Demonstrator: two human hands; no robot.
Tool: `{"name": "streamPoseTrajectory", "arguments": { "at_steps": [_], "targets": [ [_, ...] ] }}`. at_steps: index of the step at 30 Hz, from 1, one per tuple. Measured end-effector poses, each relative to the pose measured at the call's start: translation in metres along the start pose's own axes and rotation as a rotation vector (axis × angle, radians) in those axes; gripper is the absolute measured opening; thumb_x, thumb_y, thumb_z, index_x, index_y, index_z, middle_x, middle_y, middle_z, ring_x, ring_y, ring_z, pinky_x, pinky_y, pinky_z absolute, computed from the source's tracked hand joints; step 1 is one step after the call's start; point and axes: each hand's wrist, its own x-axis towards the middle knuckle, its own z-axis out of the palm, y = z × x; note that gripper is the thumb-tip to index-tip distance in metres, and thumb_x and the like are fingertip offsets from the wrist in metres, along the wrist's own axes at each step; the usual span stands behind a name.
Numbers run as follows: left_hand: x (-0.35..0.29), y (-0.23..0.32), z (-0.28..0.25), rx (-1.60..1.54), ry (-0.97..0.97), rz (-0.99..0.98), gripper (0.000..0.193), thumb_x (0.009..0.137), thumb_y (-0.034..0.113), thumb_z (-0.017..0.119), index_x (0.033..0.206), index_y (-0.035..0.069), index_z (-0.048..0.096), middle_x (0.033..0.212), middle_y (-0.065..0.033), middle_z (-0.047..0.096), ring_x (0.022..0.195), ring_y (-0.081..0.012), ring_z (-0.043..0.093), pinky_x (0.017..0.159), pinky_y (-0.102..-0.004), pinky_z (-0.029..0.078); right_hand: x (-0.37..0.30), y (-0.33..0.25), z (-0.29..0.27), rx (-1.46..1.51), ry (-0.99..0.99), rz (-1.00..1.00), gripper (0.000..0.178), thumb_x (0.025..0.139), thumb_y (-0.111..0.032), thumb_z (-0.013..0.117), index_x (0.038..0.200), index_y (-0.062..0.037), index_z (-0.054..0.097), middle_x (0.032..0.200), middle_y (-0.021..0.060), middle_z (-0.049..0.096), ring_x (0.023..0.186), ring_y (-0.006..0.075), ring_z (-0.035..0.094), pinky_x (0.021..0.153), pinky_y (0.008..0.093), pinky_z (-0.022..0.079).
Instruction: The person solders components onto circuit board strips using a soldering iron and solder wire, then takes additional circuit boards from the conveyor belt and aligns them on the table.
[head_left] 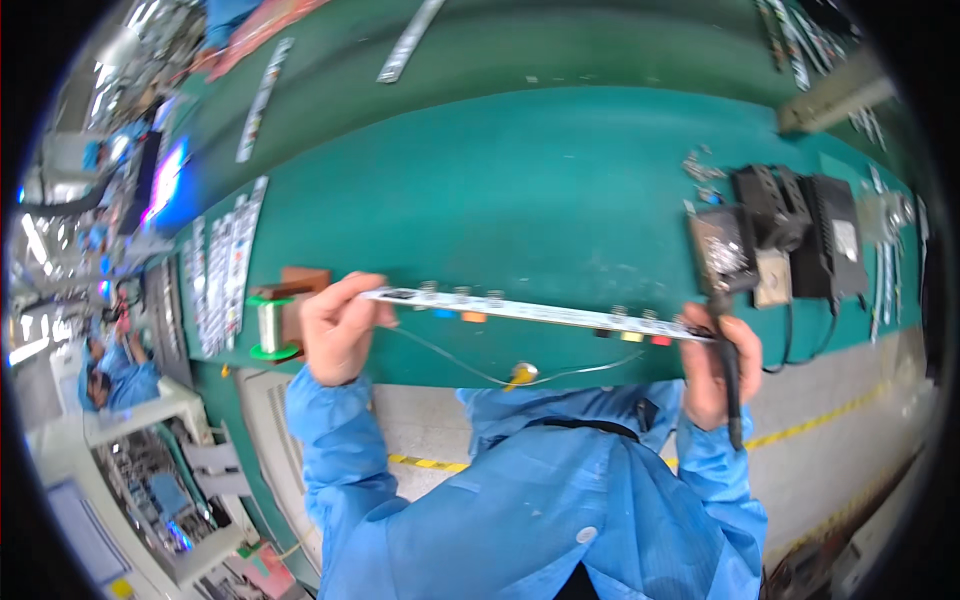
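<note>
Keep the white strip (550, 311) steady over the counter (480, 220), left hand (338, 330) pinched on one end, right hand (712, 375) curled around the other and a black tool (731, 385), its tip directed away from the strip.

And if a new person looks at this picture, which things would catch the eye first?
Probably the long pale strip with small coloured parts along its near edge, held at its ends between the left hand and the right hand. Next, the black-handled tool at the right hand, and the broad green tabletop behind the strip. At the left stands a green-ended spool.
</note>
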Motion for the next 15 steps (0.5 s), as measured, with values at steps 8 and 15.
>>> {"name": "streamPoseTrajectory", "arguments": {
  "at_steps": [8,15],
  "targets": [
    [-0.01,0.015,0.014,-0.104,-0.001,0.053,0.025,0.086,0.002,0.066,0.109,-0.009,0.063,0.093,-0.0162,0.062,0.076,-0.0204,0.064,0.068,-0.0294,0.055,0.005,0.006,-0.003,-0.036,-0.009,-0.005,0.046,0.085,-0.002,0.067,0.127,-0.0051,0.048,0.113,0.022,0.063,0.107,0.0297,0.062,0.093,0.0401,0.049],
    [-0.009,0.016,0.008,0.008,0.016,0.042,0.024,0.085,0.003,0.061,0.106,-0.01,0.063,0.094,-0.0161,0.06,0.076,-0.0216,0.063,0.067,-0.031,0.054,0.002,-0.002,0.006,0.023,0.024,0.055,0.05,0.082,0.004,0.066,0.127,-0.0055,0.046,0.115,0.0244,0.062,0.109,0.0311,0.06,0.095,0.0421,0.048]
  ]
}}
